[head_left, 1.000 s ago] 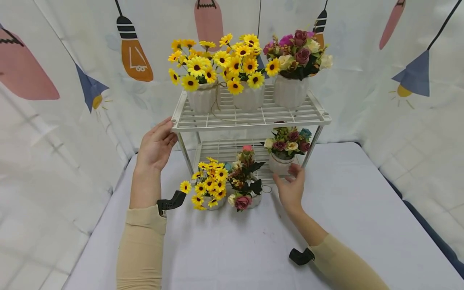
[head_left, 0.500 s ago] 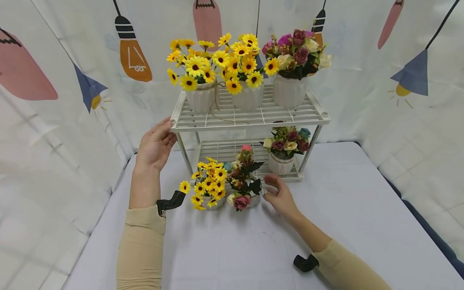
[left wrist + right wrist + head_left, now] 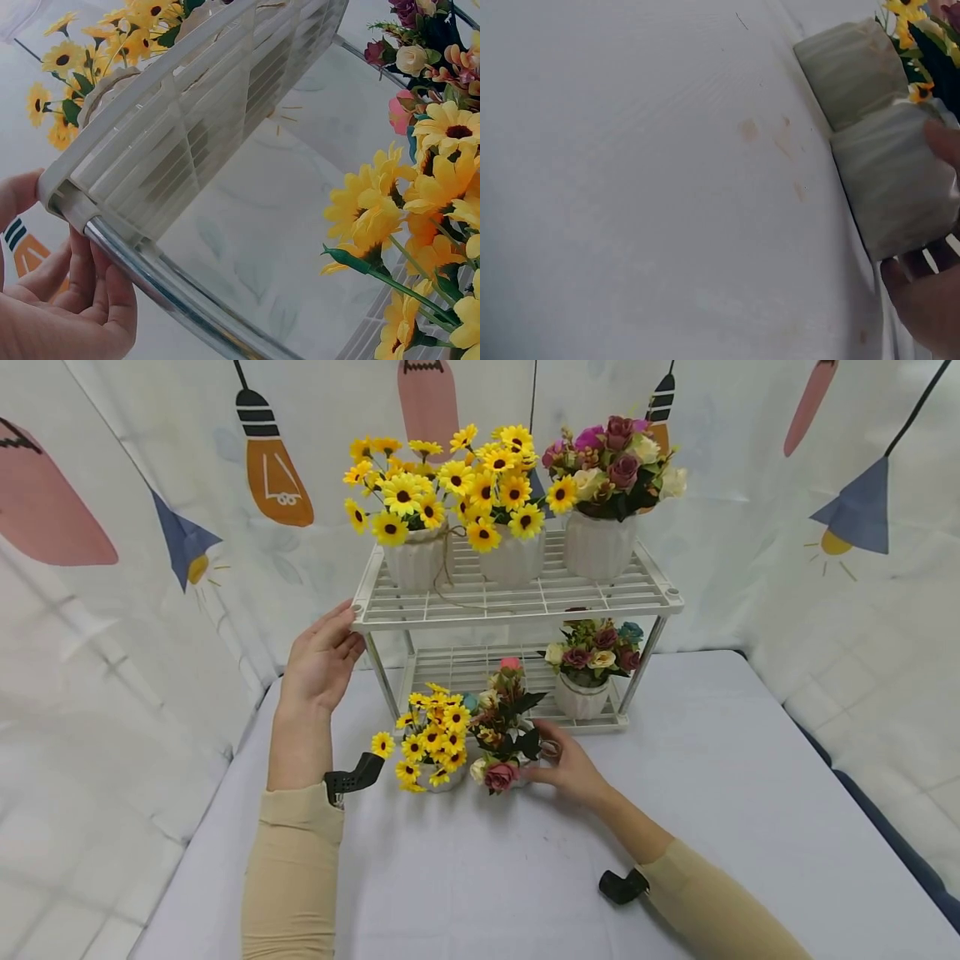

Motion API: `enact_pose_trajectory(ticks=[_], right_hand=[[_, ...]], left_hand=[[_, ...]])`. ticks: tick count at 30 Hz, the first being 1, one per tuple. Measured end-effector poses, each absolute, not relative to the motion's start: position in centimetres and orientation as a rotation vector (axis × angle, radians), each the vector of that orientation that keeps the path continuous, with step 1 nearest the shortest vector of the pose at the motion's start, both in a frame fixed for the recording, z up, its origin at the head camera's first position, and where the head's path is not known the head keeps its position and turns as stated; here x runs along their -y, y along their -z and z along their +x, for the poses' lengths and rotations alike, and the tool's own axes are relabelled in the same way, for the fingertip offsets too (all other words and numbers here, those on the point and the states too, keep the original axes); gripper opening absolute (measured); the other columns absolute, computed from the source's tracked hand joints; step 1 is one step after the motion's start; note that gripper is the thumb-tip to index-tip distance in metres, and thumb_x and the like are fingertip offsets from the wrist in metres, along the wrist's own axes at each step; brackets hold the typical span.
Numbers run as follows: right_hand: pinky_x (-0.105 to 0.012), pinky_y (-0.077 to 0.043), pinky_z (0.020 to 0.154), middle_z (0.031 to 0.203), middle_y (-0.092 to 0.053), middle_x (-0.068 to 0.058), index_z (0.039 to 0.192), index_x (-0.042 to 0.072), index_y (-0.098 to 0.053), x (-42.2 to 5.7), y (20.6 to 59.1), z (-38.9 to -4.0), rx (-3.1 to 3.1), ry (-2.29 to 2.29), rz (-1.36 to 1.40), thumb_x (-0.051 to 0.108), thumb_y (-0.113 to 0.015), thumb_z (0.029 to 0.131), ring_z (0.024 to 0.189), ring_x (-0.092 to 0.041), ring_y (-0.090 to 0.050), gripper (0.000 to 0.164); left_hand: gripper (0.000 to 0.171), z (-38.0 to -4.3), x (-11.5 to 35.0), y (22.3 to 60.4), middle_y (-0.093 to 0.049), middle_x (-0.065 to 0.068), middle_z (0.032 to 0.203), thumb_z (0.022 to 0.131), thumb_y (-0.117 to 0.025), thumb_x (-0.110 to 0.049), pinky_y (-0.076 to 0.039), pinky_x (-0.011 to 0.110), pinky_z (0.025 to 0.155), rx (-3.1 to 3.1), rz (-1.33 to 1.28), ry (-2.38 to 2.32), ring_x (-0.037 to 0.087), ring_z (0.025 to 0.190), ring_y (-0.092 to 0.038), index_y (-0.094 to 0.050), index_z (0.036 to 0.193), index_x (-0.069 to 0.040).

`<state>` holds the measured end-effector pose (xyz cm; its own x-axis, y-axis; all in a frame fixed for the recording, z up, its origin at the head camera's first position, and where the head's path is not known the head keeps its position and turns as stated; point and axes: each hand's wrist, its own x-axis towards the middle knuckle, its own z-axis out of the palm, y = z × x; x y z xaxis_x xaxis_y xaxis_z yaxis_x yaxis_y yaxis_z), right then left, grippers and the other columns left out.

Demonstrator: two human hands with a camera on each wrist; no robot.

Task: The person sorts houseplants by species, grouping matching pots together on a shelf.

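Observation:
In the head view my left hand (image 3: 321, 660) grips the front left corner of a white two-tier wire shelf (image 3: 525, 610). The left wrist view shows the thumb over the corner and the fingers curled beneath, by the metal post (image 3: 172, 289). My right hand (image 3: 567, 768) holds a white pot of mixed roses (image 3: 501, 777) on the table, in front of the lower tier. Its thumb lies on the near side of the pot (image 3: 896, 180) in the right wrist view, with fingers round the far side. Touching it on the left stands a pot of yellow daisies (image 3: 435, 743).
On the upper tier are two pots of yellow daisies (image 3: 408, 502) (image 3: 498, 493) and a pot of roses (image 3: 611, 468). A potted rose bunch (image 3: 585, 697) stands at the lower tier's right end. White tablecloth (image 3: 465, 877) covers the table; a printed curtain (image 3: 187, 427) hangs behind.
My right hand has moved left and slightly down from the rose pot on the lower tier to the rose pot on the table, and now holds it. The left hand stays on the shelf corner.

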<state>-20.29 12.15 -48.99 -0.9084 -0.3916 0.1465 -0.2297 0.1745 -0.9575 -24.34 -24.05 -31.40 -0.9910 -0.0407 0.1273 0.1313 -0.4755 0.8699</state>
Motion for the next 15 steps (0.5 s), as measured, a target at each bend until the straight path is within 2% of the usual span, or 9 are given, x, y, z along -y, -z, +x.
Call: enact_pose_trajectory(ticks=[8,15], right_hand=[[-0.055,-0.038,0.111,0.145,-0.052,-0.020,0.153,0.001,-0.041,-12.00,49.01,-20.25,-2.305,1.846,-0.575,0.003,-0.087,0.081,0.134,-0.037,-0.049,0.085],[-0.057,-0.044,0.104,0.143,-0.051,-0.024,0.152,-0.003,-0.039,-11.53,49.14,-19.56,-2.339,1.880,-0.594,-0.002,-0.087,0.078,0.125,-0.040,-0.052,0.088]], left_hand=[[0.062,-24.41,24.03,31.39,-0.055,0.010,0.136,0.103,-0.066,-0.013,-0.036,0.030,0.105,1.546,-0.129,2.614,0.020,0.124,-0.052,-0.037,0.154,0.006],[0.061,-24.44,24.04,31.34,-0.054,0.012,0.139,0.103,-0.066,-0.013,-0.036,0.030,0.105,1.546,-0.130,2.614,0.019,0.123,-0.053,-0.038,0.154,0.005]])
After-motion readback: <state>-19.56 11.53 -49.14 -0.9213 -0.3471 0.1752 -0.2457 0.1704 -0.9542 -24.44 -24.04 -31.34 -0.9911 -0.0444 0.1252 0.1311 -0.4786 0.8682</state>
